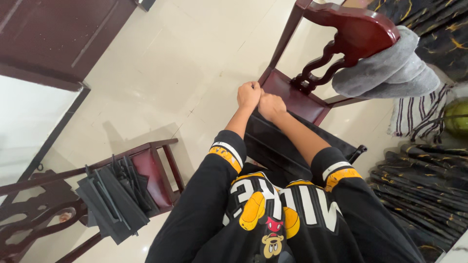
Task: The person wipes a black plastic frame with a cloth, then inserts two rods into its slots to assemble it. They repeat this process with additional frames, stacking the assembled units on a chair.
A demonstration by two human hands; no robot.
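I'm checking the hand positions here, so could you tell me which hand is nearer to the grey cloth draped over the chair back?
Right. The right hand lies on the cloth's side; the left hand, pressed against it, lies farther away.

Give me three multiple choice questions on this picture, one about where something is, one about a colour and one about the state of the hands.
1. Where does the grey cloth lie?
A. Draped over the back of the dark red wooden chair
B. On the pale tiled floor
C. On the stack of black panels

2. What colour are the bands near the cuffs of the black sleeves?
A. Green and blue
B. White and orange
C. Red and purple

3. How are the left hand and the right hand?
A. Spread flat and far apart
B. Hanging open at the sides
C. Closed into fists, close together

Answers: 1 A, the cloth hangs on the chair's top rail. 2 B, both sleeves show a white stripe beside an orange one. 3 C, both fists are clenched side by side above the chair seat, at the edge of a black panel.
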